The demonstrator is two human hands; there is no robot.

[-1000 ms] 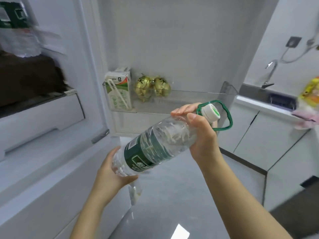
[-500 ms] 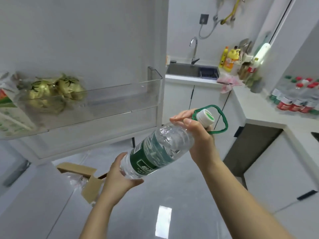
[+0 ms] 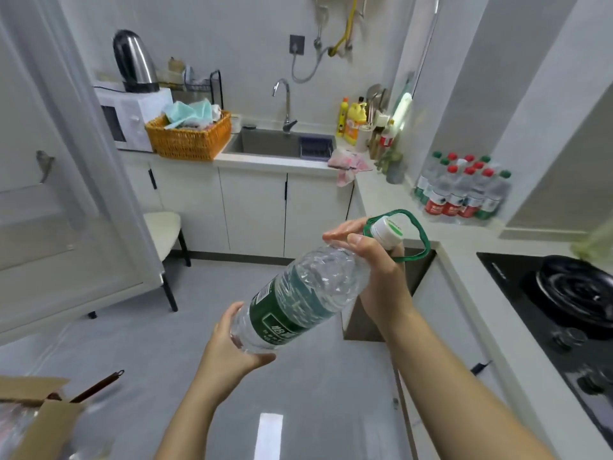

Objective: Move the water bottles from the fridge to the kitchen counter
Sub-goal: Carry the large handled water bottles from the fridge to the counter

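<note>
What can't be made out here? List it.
Head view only.
Base of the bottle: covered by the left hand.
Its neck: wrapped by the right hand.
Its label print: too small to read.
The counter bottles: blurred, count unclear.
The cardboard box: cut off by the bottom-left edge.

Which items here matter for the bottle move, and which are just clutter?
Job: water bottle, gripped by left hand at its base and right hand at its neck; counter; cluster of bottles standing on it.
Lying about: kettle, microwave, basket, sink, stove, cardboard box.
</note>
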